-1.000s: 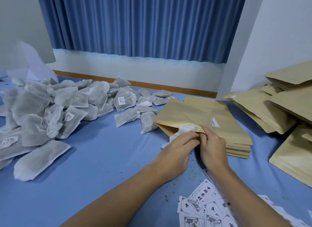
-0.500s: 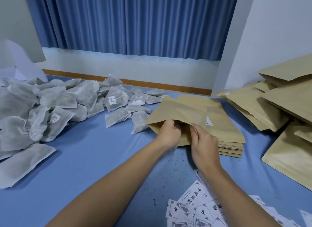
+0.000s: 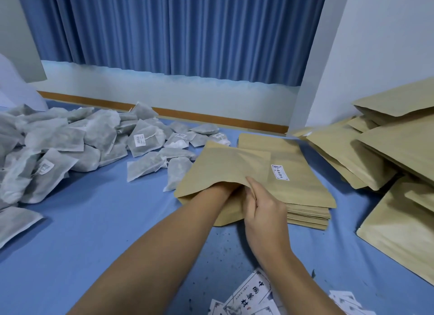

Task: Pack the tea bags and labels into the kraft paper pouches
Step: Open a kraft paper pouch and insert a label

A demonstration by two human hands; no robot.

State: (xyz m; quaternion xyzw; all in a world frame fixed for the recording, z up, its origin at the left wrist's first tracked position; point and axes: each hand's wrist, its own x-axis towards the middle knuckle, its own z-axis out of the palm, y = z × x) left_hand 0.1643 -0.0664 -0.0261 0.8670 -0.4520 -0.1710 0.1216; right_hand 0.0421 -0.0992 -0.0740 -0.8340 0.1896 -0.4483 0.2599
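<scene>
- The right hand (image 3: 263, 204) pinches the upper lip of the open kraft pouch (image 3: 223, 167) with its fingers (image 3: 252, 185). The left hand is buried in the mouth, so I cannot tell how its fingers lie.
- The pouch rests partly on the stack of flat pouches (image 3: 305, 211). The tea bags (image 3: 70, 145) lie well left and the labels (image 3: 246, 298) nearest the person.
- A hard shove could tear or crumple the lip, and a careless withdrawal could drag anything inside back out.
</scene>
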